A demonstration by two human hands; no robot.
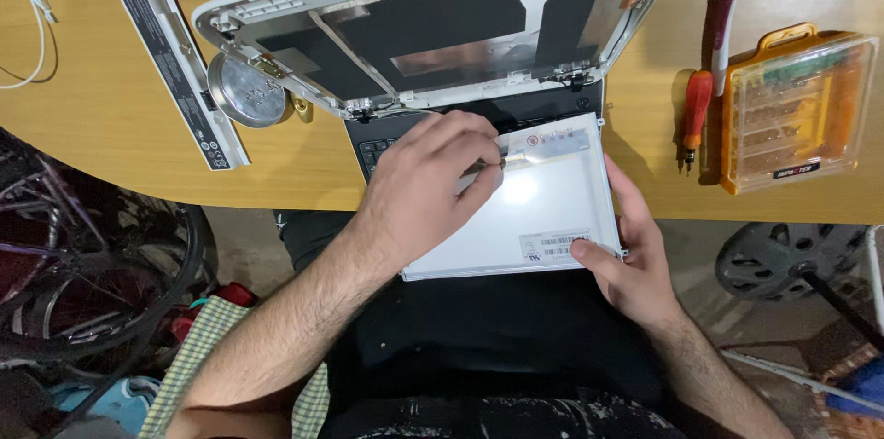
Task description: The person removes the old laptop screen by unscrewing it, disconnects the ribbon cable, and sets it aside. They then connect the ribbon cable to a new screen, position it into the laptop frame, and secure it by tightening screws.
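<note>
While one opened laptop (pixel 442 25) fills the upper middle of the frame, a single bare screen panel (pixel 543 209) lies face down over its keyboard at the centre. On the table (pixel 110 117) sit one battery bar (pixel 182 75) and one round metal tin (pixel 245 89) at upper left, two screwdrivers (pixel 697 117) and one orange bit case (pixel 794 108) at upper right. The left hand (pixel 424 190) pinches a cable at the panel's top edge; the right hand (pixel 635 259) clasps its lower right corner.
</note>
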